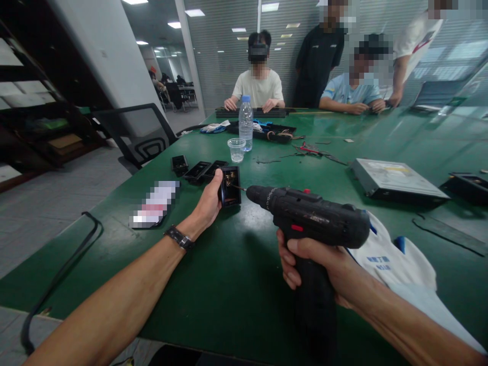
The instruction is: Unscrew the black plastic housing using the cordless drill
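My left hand grips a small black plastic box tipped up on the green table, its open side with brass parts facing right. My right hand is wrapped around the handle of a black cordless drill. The drill's thin bit points left and its tip reaches into the box's open side. A dark watch sits on my left wrist.
Three more small black boxes lie behind the held one. A clear cup and a water bottle stand beyond. A disc drive lies at right, a white cloth under my right arm. Other people sit and stand at the far end.
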`<action>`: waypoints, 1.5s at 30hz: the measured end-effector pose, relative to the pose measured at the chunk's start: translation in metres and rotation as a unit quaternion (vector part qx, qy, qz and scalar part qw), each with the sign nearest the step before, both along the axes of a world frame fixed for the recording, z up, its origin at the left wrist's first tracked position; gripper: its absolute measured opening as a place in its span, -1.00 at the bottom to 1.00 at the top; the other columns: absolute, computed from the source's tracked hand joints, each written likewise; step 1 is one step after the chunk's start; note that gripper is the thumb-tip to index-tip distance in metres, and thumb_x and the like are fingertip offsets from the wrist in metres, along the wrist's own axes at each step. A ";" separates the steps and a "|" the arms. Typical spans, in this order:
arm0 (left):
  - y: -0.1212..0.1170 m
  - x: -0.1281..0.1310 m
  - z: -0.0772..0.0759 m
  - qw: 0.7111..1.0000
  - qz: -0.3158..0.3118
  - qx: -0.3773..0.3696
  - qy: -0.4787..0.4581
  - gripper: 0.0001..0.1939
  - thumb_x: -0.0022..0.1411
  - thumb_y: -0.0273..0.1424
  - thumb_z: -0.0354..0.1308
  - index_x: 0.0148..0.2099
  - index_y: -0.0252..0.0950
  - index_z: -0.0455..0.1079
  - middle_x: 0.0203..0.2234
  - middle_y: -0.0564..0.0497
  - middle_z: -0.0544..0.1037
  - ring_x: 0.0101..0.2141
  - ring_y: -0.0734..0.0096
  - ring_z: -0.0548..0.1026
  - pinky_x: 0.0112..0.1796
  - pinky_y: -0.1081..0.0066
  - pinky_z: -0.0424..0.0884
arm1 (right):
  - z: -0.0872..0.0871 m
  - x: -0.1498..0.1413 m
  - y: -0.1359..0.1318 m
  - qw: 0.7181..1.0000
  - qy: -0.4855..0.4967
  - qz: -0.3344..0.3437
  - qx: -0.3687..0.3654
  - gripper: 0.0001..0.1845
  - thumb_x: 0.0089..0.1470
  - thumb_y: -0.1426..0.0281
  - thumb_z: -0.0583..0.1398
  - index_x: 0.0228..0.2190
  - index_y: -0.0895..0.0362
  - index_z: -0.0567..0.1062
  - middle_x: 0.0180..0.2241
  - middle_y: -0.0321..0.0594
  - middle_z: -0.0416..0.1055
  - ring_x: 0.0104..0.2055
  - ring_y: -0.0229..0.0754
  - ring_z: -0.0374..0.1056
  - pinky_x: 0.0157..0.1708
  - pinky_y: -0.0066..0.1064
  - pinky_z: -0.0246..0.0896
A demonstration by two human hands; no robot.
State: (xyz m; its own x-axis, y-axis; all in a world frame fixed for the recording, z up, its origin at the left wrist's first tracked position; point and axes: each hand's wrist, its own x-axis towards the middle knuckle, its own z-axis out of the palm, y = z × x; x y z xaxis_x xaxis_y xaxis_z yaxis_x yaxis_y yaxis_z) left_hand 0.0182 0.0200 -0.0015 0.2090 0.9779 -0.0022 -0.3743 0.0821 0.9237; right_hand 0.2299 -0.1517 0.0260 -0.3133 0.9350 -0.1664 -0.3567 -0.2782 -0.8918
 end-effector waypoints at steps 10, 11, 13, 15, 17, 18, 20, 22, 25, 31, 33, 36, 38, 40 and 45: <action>-0.001 0.000 0.001 1.000 0.000 -0.014 -0.003 -0.41 0.41 0.05 0.08 0.13 -0.34 0.53 -0.01 -0.21 0.66 -0.01 0.11 0.63 -0.01 0.19 0.61 | 0.000 -0.001 0.001 1.000 -0.011 -0.011 0.003 -0.78 0.07 0.29 0.32 -0.27 0.16 0.51 -0.49 -0.31 0.38 -0.57 -0.27 0.31 -0.48 -0.36 0.23; 0.000 0.001 0.001 1.000 0.002 -0.016 -0.008 -0.42 0.42 0.04 0.08 0.13 -0.34 0.53 -0.01 -0.20 0.66 -0.02 0.12 0.63 -0.01 0.21 0.61 | 0.000 -0.001 0.001 1.000 -0.010 -0.012 0.004 -0.78 0.07 0.29 0.33 -0.27 0.16 0.52 -0.48 -0.31 0.38 -0.58 -0.27 0.31 -0.48 -0.36 0.24; 0.000 0.001 0.001 1.000 0.005 -0.018 -0.014 -0.44 0.43 0.02 0.08 0.14 -0.34 0.53 -0.01 -0.20 0.66 -0.01 0.12 0.63 -0.02 0.22 0.61 | 0.000 -0.002 0.001 1.000 -0.005 -0.013 0.004 -0.78 0.07 0.28 0.33 -0.28 0.15 0.52 -0.48 -0.32 0.38 -0.57 -0.26 0.32 -0.49 -0.35 0.25; -0.001 0.001 0.002 1.000 0.007 -0.017 -0.014 -0.45 0.43 0.01 0.08 0.15 -0.33 0.53 -0.01 -0.20 0.66 0.00 0.11 0.63 -0.02 0.22 0.61 | 0.000 -0.002 0.001 1.000 -0.002 -0.014 0.003 -0.78 0.07 0.27 0.33 -0.28 0.15 0.52 -0.48 -0.33 0.37 -0.57 -0.27 0.33 -0.48 -0.36 0.26; -0.002 0.002 0.003 1.000 0.008 -0.016 -0.009 -0.44 0.43 0.02 0.08 0.14 -0.33 0.53 -0.01 -0.21 0.66 0.01 0.09 0.62 -0.02 0.20 0.60 | 0.001 -0.002 0.000 1.000 0.000 -0.015 0.001 -0.77 0.07 0.27 0.34 -0.29 0.15 0.52 -0.48 -0.33 0.37 -0.56 -0.27 0.32 -0.48 -0.36 0.26; -0.002 0.001 0.003 1.000 0.008 -0.015 -0.005 -0.44 0.42 0.02 0.08 0.13 -0.33 0.54 0.00 -0.22 0.66 0.01 0.09 0.62 -0.02 0.20 0.60 | 0.002 -0.002 -0.001 1.000 0.001 -0.015 -0.002 -0.77 0.07 0.27 0.34 -0.29 0.15 0.52 -0.48 -0.33 0.37 -0.57 -0.27 0.32 -0.49 -0.37 0.26; -0.003 0.001 0.004 1.000 0.006 -0.012 0.005 -0.43 0.42 0.04 0.07 0.12 -0.34 0.54 0.01 -0.22 0.65 0.01 0.08 0.61 -0.01 0.20 0.59 | 0.002 -0.002 -0.001 1.000 0.003 -0.015 -0.006 -0.76 0.06 0.26 0.34 -0.29 0.15 0.52 -0.48 -0.34 0.36 -0.57 -0.28 0.32 -0.49 -0.38 0.25; -0.003 0.001 0.003 1.000 0.006 -0.006 0.012 -0.42 0.42 0.05 0.06 0.13 -0.33 0.53 0.00 -0.22 0.65 0.01 0.09 0.61 -0.02 0.20 0.59 | 0.003 -0.002 -0.002 1.000 0.003 -0.013 -0.008 -0.77 0.06 0.26 0.34 -0.30 0.15 0.52 -0.49 -0.33 0.36 -0.57 -0.28 0.32 -0.49 -0.38 0.26; -0.002 0.001 0.003 1.000 0.008 -0.004 0.013 -0.41 0.43 0.04 0.05 0.15 -0.33 0.52 -0.03 -0.22 0.66 0.00 0.09 0.62 -0.03 0.20 0.59 | 0.003 -0.002 -0.001 1.000 -0.001 -0.012 -0.008 -0.77 0.06 0.27 0.35 -0.32 0.15 0.51 -0.50 -0.33 0.36 -0.57 -0.28 0.32 -0.49 -0.38 0.25; -0.002 0.001 0.004 1.000 0.009 -0.005 0.011 -0.41 0.43 0.04 0.06 0.14 -0.35 0.52 -0.02 -0.24 0.66 0.00 0.08 0.62 -0.04 0.21 0.59 | 0.001 -0.001 0.001 1.000 0.008 -0.012 -0.002 -0.77 0.06 0.27 0.34 -0.29 0.15 0.52 -0.48 -0.32 0.37 -0.57 -0.28 0.32 -0.49 -0.37 0.25; -0.002 0.001 0.004 1.000 0.007 -0.004 0.014 -0.42 0.43 0.04 0.05 0.13 -0.35 0.53 -0.01 -0.23 0.66 0.01 0.09 0.61 -0.04 0.22 0.59 | 0.001 -0.001 0.000 1.000 0.009 -0.011 -0.002 -0.78 0.07 0.28 0.34 -0.29 0.16 0.52 -0.48 -0.32 0.37 -0.56 -0.28 0.33 -0.48 -0.37 0.25; -0.002 0.001 0.003 1.000 0.008 -0.003 0.016 -0.42 0.44 0.04 0.04 0.15 -0.33 0.52 0.01 -0.21 0.65 0.03 0.10 0.61 -0.03 0.22 0.59 | 0.000 0.000 -0.001 1.000 0.005 -0.009 -0.001 -0.79 0.08 0.29 0.33 -0.29 0.15 0.52 -0.47 -0.32 0.38 -0.56 -0.28 0.33 -0.48 -0.38 0.25; 0.000 0.001 0.001 1.000 0.008 -0.003 0.012 -0.43 0.44 0.03 0.05 0.16 -0.32 0.51 0.02 -0.21 0.65 0.03 0.10 0.61 -0.02 0.21 0.60 | 0.000 0.000 -0.001 1.000 0.006 -0.007 0.000 -0.79 0.08 0.29 0.34 -0.30 0.15 0.51 -0.48 -0.33 0.37 -0.56 -0.27 0.33 -0.49 -0.38 0.25; 0.001 0.001 0.000 1.000 0.010 -0.001 0.006 -0.43 0.43 0.03 0.06 0.16 -0.31 0.51 0.01 -0.20 0.65 0.03 0.10 0.61 -0.01 0.19 0.60 | 0.000 -0.001 0.000 1.000 0.006 -0.007 0.000 -0.79 0.07 0.29 0.34 -0.30 0.15 0.51 -0.49 -0.33 0.37 -0.57 -0.27 0.33 -0.49 -0.38 0.25; 0.001 0.000 0.000 1.000 -0.001 -0.006 -0.004 -0.42 0.43 0.04 0.06 0.19 -0.30 0.50 0.00 -0.19 0.66 0.02 0.11 0.61 0.01 0.17 0.60 | 0.000 -0.002 0.001 1.000 0.003 -0.012 0.008 -0.78 0.07 0.28 0.33 -0.28 0.15 0.51 -0.48 -0.32 0.38 -0.56 -0.26 0.34 -0.48 -0.37 0.26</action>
State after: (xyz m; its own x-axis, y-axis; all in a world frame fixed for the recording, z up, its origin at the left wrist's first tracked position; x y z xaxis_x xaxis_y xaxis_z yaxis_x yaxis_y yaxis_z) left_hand 0.0185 0.0207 -0.0019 0.2105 0.9775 -0.0125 -0.3812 0.0939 0.9197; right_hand 0.2284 -0.1504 0.0262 -0.2926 0.9445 -0.1492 -0.3691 -0.2555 -0.8936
